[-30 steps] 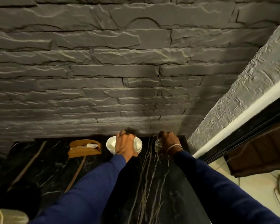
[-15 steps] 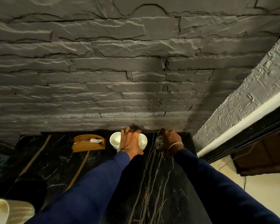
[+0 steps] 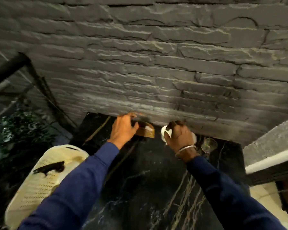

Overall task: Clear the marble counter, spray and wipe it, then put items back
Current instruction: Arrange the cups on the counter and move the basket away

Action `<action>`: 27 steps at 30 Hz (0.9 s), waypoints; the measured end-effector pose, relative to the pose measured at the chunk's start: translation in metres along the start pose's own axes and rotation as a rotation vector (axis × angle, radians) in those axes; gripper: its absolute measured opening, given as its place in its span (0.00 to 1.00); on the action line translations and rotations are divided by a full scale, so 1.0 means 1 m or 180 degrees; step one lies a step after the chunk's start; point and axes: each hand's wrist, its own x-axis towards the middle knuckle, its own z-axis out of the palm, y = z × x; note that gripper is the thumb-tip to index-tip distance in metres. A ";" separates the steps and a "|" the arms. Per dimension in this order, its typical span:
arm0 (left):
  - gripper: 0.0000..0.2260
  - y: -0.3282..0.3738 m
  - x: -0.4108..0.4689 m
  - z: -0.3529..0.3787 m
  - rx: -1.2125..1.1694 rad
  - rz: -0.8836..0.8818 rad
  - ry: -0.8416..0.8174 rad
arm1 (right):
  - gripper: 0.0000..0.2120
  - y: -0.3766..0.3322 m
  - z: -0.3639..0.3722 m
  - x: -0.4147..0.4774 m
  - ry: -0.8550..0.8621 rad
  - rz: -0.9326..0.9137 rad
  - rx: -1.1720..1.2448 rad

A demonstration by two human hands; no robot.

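Note:
The black marble counter (image 3: pixel 148 180) runs up to a grey stone wall. At its back edge lies a brown wooden napkin holder (image 3: pixel 148 133) with a white napkin in it. My left hand (image 3: pixel 123 128) curls over the holder's left end. To the right is a white bowl (image 3: pixel 164 130), and my right hand (image 3: pixel 179 136) closes around it, hiding most of it. A clear glass (image 3: pixel 209 144) stands free on the counter just right of that hand.
A cream perforated plastic basket (image 3: pixel 45 171) with a dark item on it sits low at the left of the counter. A dark metal frame (image 3: pixel 40 83) and green foliage (image 3: pixel 20 128) are further left. A grey textured wall with a white ledge (image 3: pixel 271 156) bounds the right.
My left hand left the white bowl and went left onto the wooden holder. My right hand let go of the glass and took the bowl. The view swung left.

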 end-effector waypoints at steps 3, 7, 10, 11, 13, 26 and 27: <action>0.10 -0.058 -0.023 -0.043 0.0079 -0.0183 0.0117 | 0.06 -0.068 0.020 -0.012 -0.0094 -0.0226 0.0076; 0.13 -0.152 -0.072 -0.103 0.0461 -0.0553 0.0348 | 0.09 -0.160 0.065 -0.038 -0.0952 -0.0169 0.0550; 0.20 -0.217 -0.111 -0.138 0.0885 -0.1240 0.0226 | 0.18 -0.218 0.101 -0.065 -0.1513 0.0073 0.0738; 0.22 -0.236 -0.124 -0.147 0.0957 -0.1504 0.0116 | 0.20 -0.235 0.114 -0.072 -0.1672 0.0201 0.0715; 0.25 -0.266 -0.146 -0.161 0.0784 -0.1917 -0.0094 | 0.25 -0.255 0.137 -0.081 -0.1874 0.0449 0.0668; 0.21 -0.315 -0.264 -0.169 -0.0496 -0.2423 -0.0003 | 0.27 -0.298 0.166 -0.073 -0.1467 0.0764 -0.0347; 0.22 -0.310 -0.275 -0.162 -0.0830 -0.2610 0.0189 | 0.26 -0.300 0.165 -0.066 -0.1401 0.0613 -0.0354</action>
